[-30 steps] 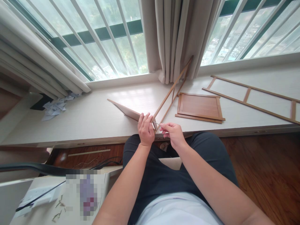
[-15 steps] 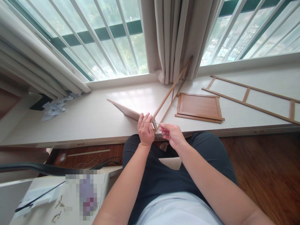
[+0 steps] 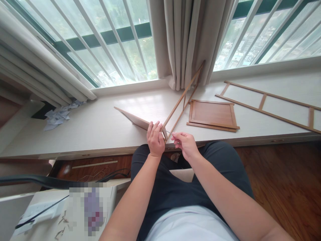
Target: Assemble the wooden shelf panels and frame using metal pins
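My left hand (image 3: 156, 140) is closed around the corner where a wooden shelf panel (image 3: 132, 117) meets a ladder-like wooden side frame (image 3: 179, 100). The panel slants up to the left; the frame stands on edge, its far end against the curtain. In my right hand (image 3: 185, 143) a thin metal hex key (image 3: 168, 132) is pinched between thumb and fingers, its tip pointing at the frame's near end. My left fingers partly hide the joint, so I cannot tell whether the key sits in a screw.
Stacked wooden panels (image 3: 213, 113) lie right of the frame, with another ladder-like frame (image 3: 262, 101) farther right. Paper scraps (image 3: 57, 117) are at the far left of the white sill (image 3: 100, 130). Several screws (image 3: 60, 231) lie on a pale surface at lower left.
My right hand has shifted very slightly with the hex key. The left hand, panel and frame look the same.
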Tool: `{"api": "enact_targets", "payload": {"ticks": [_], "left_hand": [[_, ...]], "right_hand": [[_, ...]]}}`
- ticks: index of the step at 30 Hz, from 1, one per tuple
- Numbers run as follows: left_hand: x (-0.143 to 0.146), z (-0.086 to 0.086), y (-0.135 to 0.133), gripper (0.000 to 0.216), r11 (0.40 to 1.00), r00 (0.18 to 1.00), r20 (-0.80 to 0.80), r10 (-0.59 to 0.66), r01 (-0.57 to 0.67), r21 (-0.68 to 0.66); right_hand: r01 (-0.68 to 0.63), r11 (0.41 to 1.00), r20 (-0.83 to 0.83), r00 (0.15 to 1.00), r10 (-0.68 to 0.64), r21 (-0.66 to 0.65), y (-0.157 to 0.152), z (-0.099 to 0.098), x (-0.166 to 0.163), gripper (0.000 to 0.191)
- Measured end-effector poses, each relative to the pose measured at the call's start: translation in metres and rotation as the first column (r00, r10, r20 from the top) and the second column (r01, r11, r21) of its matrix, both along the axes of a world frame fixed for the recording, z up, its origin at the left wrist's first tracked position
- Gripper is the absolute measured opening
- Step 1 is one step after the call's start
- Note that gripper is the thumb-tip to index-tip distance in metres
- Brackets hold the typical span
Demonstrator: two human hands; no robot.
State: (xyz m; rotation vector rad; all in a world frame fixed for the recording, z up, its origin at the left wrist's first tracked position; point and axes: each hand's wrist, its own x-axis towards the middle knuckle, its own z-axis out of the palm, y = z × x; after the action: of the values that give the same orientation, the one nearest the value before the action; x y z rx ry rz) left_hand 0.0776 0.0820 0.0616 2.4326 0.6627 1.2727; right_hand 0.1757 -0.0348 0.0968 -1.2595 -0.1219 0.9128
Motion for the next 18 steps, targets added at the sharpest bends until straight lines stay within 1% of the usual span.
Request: {"api": "enact_targets", "payload": {"ticks": [1,2,3,4,5,7,8,9,11,14,18], "left_hand": [[0.0,0.0,0.0,0.047,1.0,1.0,0.001,0.0,0.0,0.003],[0.0,0.0,0.0,0.046,1.0,1.0,0.0,0.003,-0.003,0.004],[0.0,0.0,0.0,0.046,1.0,1.0,0.0,0.004,-0.004,0.007],[0.0,0.0,0.0,0.046,1.0,1.0,0.002,0.003,-0.003,0.009],[0.001,0.0,0.0,0.046,1.0,1.0,0.003,0.003,-0.003,0.011],[0.001,0.0,0.0,0.046,1.0,1.0,0.001,0.007,-0.007,0.012],[0.001,0.0,0.0,0.047,1.0,1.0,0.0,0.01,-0.01,0.012],[0.001,0.0,-0.001,0.047,1.0,1.0,-0.001,0.011,-0.011,0.013],[0.001,0.0,-0.001,0.046,1.0,1.0,0.004,0.009,-0.009,0.013],[0.001,0.0,-0.001,0.046,1.0,1.0,0.012,0.002,-0.002,0.018],[0.001,0.001,-0.001,0.045,1.0,1.0,0.028,-0.005,0.005,0.029]], "right_hand": [[0.015,1.0,0.107,0.994,-0.014,-0.007,-0.002,-0.001,0.0,0.031],[0.036,0.999,0.241,0.97,-0.03,-0.021,-0.004,-0.002,0.001,0.031],[0.06,0.998,0.391,0.919,-0.041,-0.036,-0.006,-0.003,0.002,0.029],[0.077,0.996,0.538,0.842,-0.039,-0.048,-0.008,-0.004,0.004,0.027],[0.081,0.995,0.664,0.747,-0.026,-0.053,-0.01,-0.005,0.005,0.025],[0.054,0.998,0.826,0.564,0.002,-0.04,-0.014,-0.007,0.009,0.022],[0.03,0.999,0.867,0.499,0.009,-0.028,-0.015,-0.009,0.011,0.021],[0.01,1.0,0.891,0.453,0.013,-0.02,-0.015,-0.01,0.012,0.021],[-0.007,1.0,0.915,0.404,0.019,-0.018,-0.015,-0.013,0.014,0.02],[-0.02,0.999,0.928,0.371,0.038,-0.033,-0.013,-0.017,0.014,0.02],[-0.026,0.999,0.936,0.35,0.03,-0.023,-0.011,-0.019,0.013,0.019]]}}
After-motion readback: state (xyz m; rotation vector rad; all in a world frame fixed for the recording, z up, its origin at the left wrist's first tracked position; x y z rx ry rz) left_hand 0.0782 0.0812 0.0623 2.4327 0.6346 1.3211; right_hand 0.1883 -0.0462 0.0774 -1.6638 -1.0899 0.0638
